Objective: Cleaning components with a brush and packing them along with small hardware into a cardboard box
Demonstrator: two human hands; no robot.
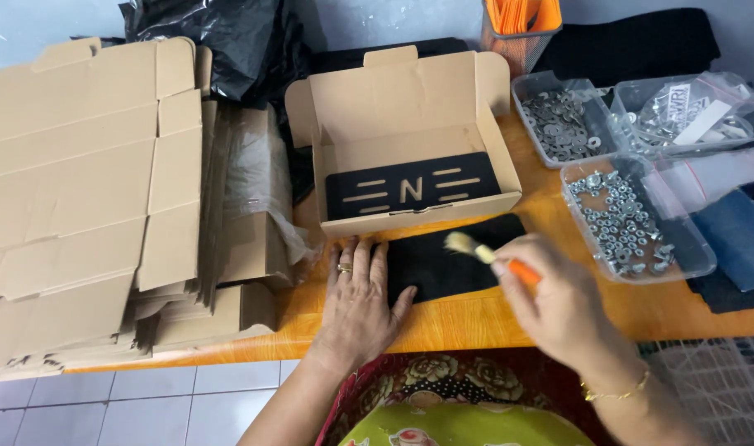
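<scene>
Left hand (359, 304) laid flat, fingers spread, pressed on black panel (451, 260) on orange table (476, 318) | right hand (559, 306) clenched round orange-handled brush (484, 254), bristles on panel | open cardboard box (410, 144) just behind | flat cartons (88, 198) stacked left.

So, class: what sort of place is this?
Probably a small packing or craft workshop: flat cardboard boxes stacked on the table, trays of metal nuts, and a black plate being brushed clean.

An orange table (476, 318) bears flat cardboard stacks (80, 206), an open box (410, 140), black cloth (443, 264) and clear hardware trays (633, 219)
</scene>
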